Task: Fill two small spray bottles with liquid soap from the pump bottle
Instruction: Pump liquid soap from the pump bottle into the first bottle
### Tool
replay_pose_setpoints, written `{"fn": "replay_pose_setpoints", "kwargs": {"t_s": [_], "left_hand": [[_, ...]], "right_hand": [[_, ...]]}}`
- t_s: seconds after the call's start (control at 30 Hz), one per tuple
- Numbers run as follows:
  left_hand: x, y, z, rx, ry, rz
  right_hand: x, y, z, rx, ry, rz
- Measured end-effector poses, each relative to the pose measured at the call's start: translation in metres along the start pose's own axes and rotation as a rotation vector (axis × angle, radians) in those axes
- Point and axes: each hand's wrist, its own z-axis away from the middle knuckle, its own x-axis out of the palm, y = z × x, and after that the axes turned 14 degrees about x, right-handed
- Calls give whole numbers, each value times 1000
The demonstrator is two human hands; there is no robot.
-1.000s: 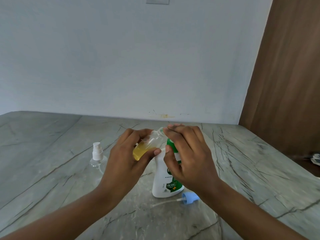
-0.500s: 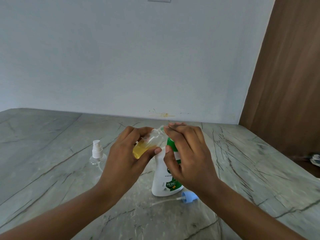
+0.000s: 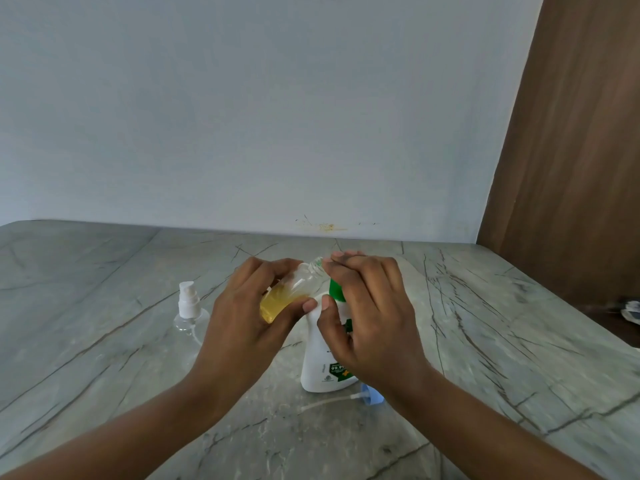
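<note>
My left hand [image 3: 242,327] grips a small clear spray bottle [image 3: 287,292], tilted, with yellow soap in its lower part and its open neck up against the pump head. The white pump bottle [image 3: 320,358] with a green pump stands on the marble table. My right hand [image 3: 367,313] lies over the pump head, fingers curled on it and thumb beside the bottle's shoulder. A second small clear spray bottle [image 3: 189,310] with a white sprayer top stands to the left, apart from both hands. A blue sprayer cap [image 3: 372,396] with its dip tube lies by the pump bottle's base.
The grey veined marble table [image 3: 104,341] runs back to a pale wall. A brown wooden panel [image 3: 571,150] stands at the right. A small dark and white object [image 3: 630,311] lies past the table's right edge.
Both hands and the bottles keep almost the same pose; only the view shifts slightly.
</note>
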Motion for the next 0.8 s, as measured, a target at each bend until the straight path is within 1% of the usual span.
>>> {"fn": "replay_pose_setpoints", "kwargs": {"t_s": [0.13, 0.8], "left_hand": [[1, 3, 2, -8, 10, 0], [-5, 10, -6, -64, 33, 48]], "right_hand": [[-2, 1, -1, -14, 3, 31], [-10, 4, -14, -48, -66, 8]]}}
